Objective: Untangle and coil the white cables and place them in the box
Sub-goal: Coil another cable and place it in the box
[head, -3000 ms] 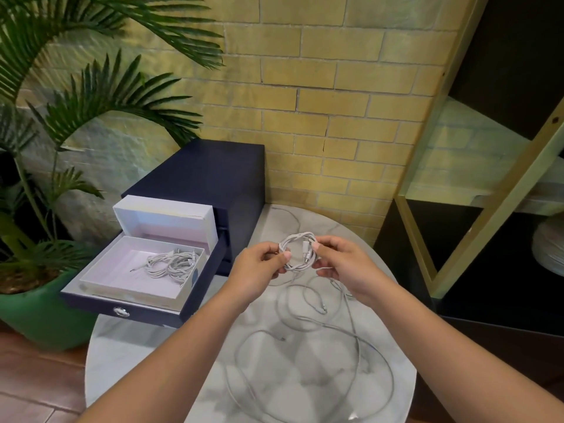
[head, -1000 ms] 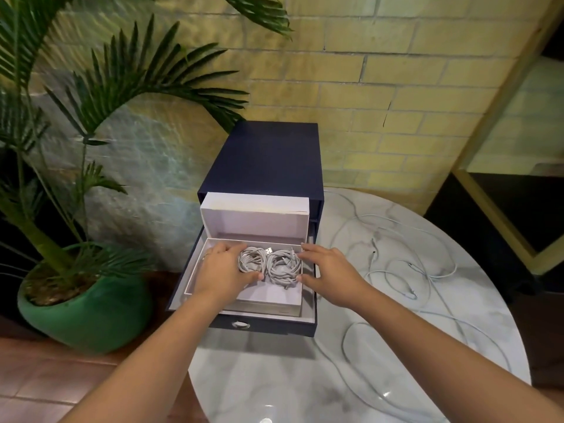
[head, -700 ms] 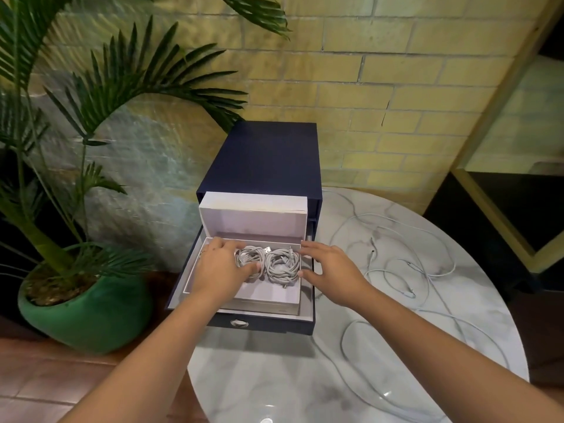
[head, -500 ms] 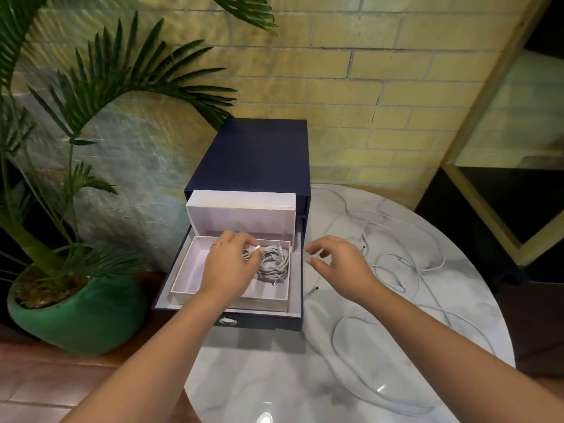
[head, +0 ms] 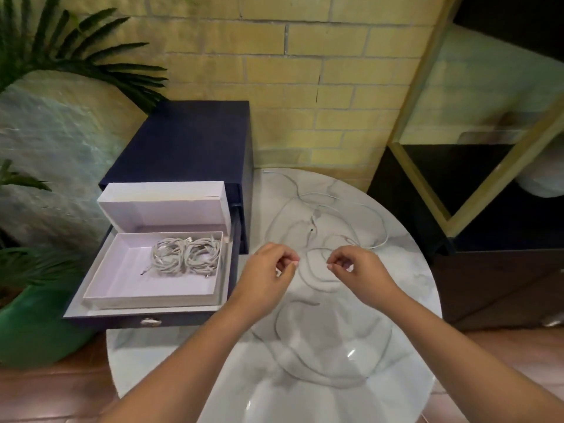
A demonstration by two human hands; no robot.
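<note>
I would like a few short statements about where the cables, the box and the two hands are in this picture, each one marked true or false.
1. Two coiled cable bundles lie side by side in the white box. True.
2. The white box stands on the marble table. False: it sits in the open drawer of the dark blue cabinet.
3. Loose white cables lie spread on the marble table. True.
4. The left hand rests inside the white box. False: it is over the table, to the right of the drawer, facing the right hand, both with curled fingers.
</note>
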